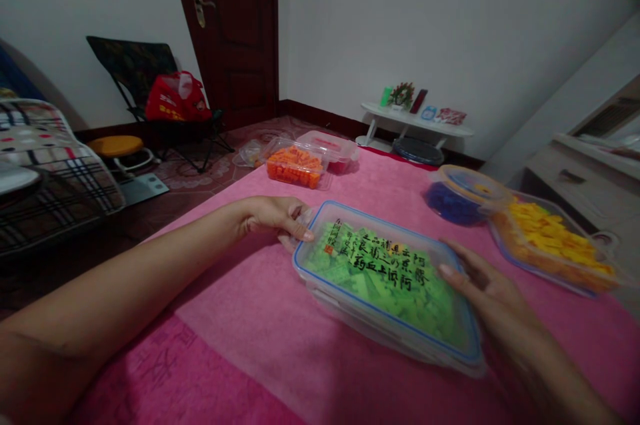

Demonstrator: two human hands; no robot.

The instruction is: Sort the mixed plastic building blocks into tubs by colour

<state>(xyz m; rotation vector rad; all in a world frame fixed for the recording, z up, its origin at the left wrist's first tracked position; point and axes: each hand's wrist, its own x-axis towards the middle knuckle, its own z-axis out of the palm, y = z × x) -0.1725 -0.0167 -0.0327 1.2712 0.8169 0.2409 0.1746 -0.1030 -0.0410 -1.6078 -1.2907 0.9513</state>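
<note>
Between my hands is a lidded plastic container [375,338] with a blue rim and black writing on its clear lid. Green blocks show through the lid. My left hand [280,217] grips its far left end, thumb on the lid's edge and fingers at the side. At the right end, my right hand [483,285] has its thumb on top of the lid, and its other fingers are partly hidden behind the far edge. The container is over the pink tablecloth [240,325]; whether its underside touches the cloth I cannot tell.
Toward the back stand an open clear box of orange blocks [295,166] and a box with red contents [340,150]. On the right are a round lidded tub of blue pieces [457,201] and a tray of yellow blocks [550,231]. A low white shelf [417,120] stands beyond.
</note>
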